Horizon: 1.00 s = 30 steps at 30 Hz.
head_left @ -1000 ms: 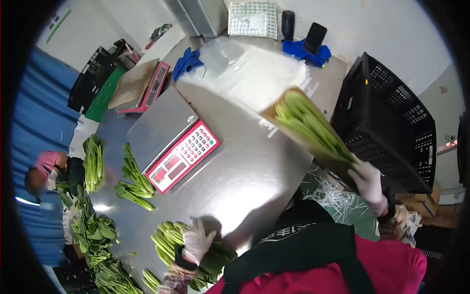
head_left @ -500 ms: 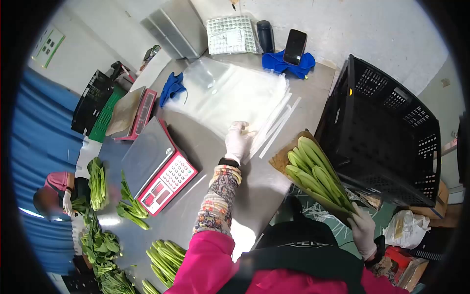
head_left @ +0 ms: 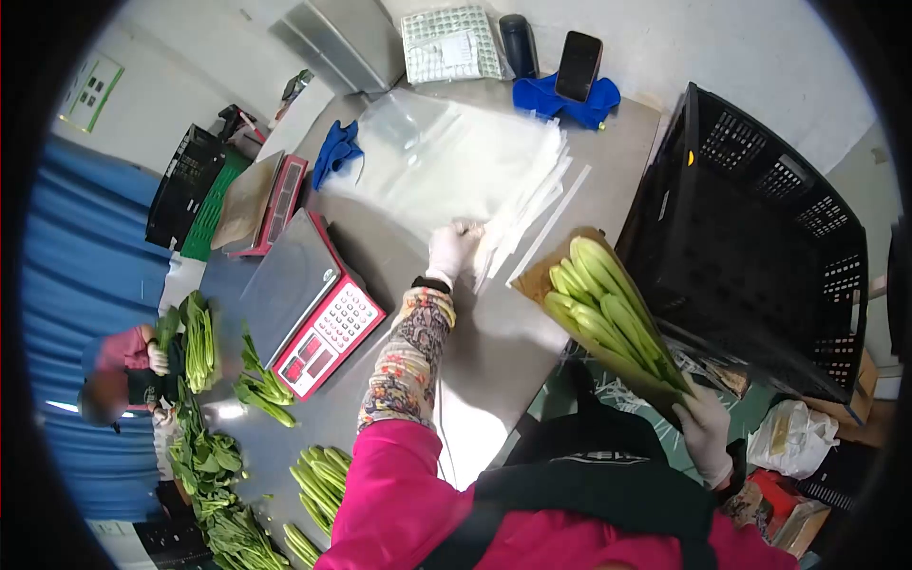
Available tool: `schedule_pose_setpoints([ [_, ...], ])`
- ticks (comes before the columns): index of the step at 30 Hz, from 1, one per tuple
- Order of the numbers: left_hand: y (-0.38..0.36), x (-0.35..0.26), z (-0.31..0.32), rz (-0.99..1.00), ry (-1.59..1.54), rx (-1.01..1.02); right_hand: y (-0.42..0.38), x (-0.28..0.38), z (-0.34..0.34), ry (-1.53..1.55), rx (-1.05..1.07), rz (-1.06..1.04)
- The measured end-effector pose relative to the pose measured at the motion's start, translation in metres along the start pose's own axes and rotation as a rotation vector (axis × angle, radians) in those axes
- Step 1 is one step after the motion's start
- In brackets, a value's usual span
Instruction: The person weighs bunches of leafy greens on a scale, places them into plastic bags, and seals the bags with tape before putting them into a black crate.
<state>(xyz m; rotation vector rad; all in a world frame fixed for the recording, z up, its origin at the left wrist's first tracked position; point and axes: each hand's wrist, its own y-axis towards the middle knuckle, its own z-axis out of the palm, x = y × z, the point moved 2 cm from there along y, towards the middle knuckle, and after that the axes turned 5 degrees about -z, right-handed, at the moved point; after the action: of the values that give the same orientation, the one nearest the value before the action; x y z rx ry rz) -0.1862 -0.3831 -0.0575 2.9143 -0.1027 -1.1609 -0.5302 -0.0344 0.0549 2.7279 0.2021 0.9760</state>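
My left hand (head_left: 453,252), in a white glove, is at the near corner of a stack of clear plastic bags (head_left: 456,161) on the metal table. Its fingers are curled and pinched at the bags' edge; the fingertips are partly hidden. On the right, my gloved right hand (head_left: 704,429) grips the lower end of a bundle of green leafy vegetables (head_left: 613,309). Brown paper (head_left: 534,280) wraps that bundle, with the pale stalk ends showing at the top. A red digital scale (head_left: 328,332) stands left of my left hand.
A large black crate (head_left: 760,256) stands to the right. At the back are a phone (head_left: 578,66) on a blue cloth (head_left: 541,97) and a dark bottle (head_left: 518,46). Loose greens (head_left: 204,456) lie at left, beside a co-worker (head_left: 123,366). A second scale (head_left: 271,204) sits beyond.
My left hand has shifted slightly left along the bags' edge, its fingers curled in more. The wrapped bundle stays in my right hand. The co-worker has raised a hand to some greens.
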Motion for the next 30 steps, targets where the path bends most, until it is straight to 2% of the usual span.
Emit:
schedule_pose_setpoints([
  [2,-0.007,-0.024,-0.022,-0.051,0.052,-0.050,0.005,0.004,-0.001,0.026,0.035,0.041],
  [4,-0.016,-0.043,-0.049,0.033,-0.477,-0.161,0.007,0.007,0.000,0.011,0.019,0.033],
  [5,-0.009,-0.017,-0.034,0.205,-0.420,-0.054,0.011,0.010,0.001,0.024,0.034,0.043],
  [6,-0.020,-0.010,-0.023,-0.057,0.022,0.307,0.015,0.015,0.003,0.040,0.033,0.051],
  [7,-0.025,-0.007,-0.024,-0.018,0.111,0.311,0.013,0.017,0.006,0.065,0.035,0.053],
  [8,-0.023,-0.008,-0.026,0.034,0.204,0.303,0.017,0.015,0.011,0.087,0.022,0.044],
  [10,-0.030,-0.020,-0.032,0.188,-0.125,0.218,0.027,0.019,0.017,0.067,-0.001,-0.006],
  [11,-0.033,-0.024,-0.035,0.219,-0.047,0.181,0.028,0.022,0.019,0.046,-0.010,-0.051],
  [12,-0.040,-0.034,-0.040,0.217,-0.050,0.175,0.028,0.021,0.022,0.044,-0.007,-0.057],
  [14,-0.060,-0.052,-0.052,0.209,-0.312,0.001,0.028,0.018,0.027,0.095,-0.012,-0.016],
  [15,-0.069,-0.060,-0.052,0.093,-0.435,0.030,0.028,0.017,0.028,0.065,-0.010,-0.035],
  [18,-0.107,-0.095,-0.051,0.260,-0.398,0.106,0.029,0.014,0.033,0.009,-0.011,-0.074],
  [22,-0.147,-0.135,-0.017,0.643,-0.233,0.092,0.041,0.009,0.049,0.014,-0.018,-0.150],
  [24,-0.171,-0.170,-0.010,0.692,-0.292,0.215,0.045,0.007,0.052,0.047,0.009,-0.136],
  [26,-0.191,-0.190,-0.007,0.910,-0.209,0.146,0.046,0.001,0.050,0.089,0.051,-0.128],
  [28,-0.209,-0.214,-0.007,0.933,-0.273,0.306,0.047,-0.009,0.047,0.159,0.128,-0.140],
  [30,-0.210,-0.218,-0.009,0.907,-0.332,0.347,0.046,-0.015,0.047,0.214,0.137,-0.142],
])
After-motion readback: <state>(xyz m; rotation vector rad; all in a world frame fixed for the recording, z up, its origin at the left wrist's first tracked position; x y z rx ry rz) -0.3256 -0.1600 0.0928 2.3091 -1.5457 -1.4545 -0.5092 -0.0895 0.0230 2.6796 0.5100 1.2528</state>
